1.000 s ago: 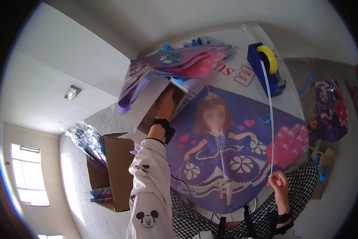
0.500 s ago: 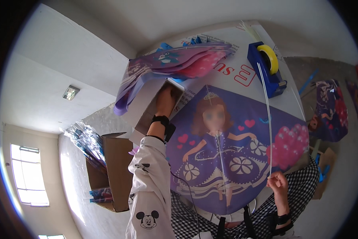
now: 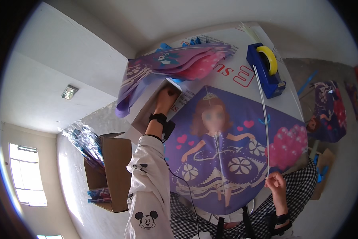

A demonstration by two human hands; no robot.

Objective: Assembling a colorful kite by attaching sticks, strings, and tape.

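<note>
Right now, the purple printed sheet [image 3: 236,145] spreads between the two hands, over the table's [image 3: 284,104] near edge and the checked cloth [image 3: 294,187]. On its right side, the right hand [image 3: 276,182] pinches the lower ends of thin white rods [image 3: 267,135] — they run up across the sheet to the blue tape dispenser [image 3: 268,85] with its yellow roll [image 3: 273,59]. Over at the upper left, the left hand [image 3: 166,98] reaches inside an open white box [image 3: 149,95] — fingers partly hidden, so I can't tell whether they grip anything. Folded printed sheets [image 3: 187,63] crowd just beyond that box; a brown carton [image 3: 120,171] with plastic-wrapped packs [image 3: 87,139] stands left of the sleeve [image 3: 149,191].
</note>
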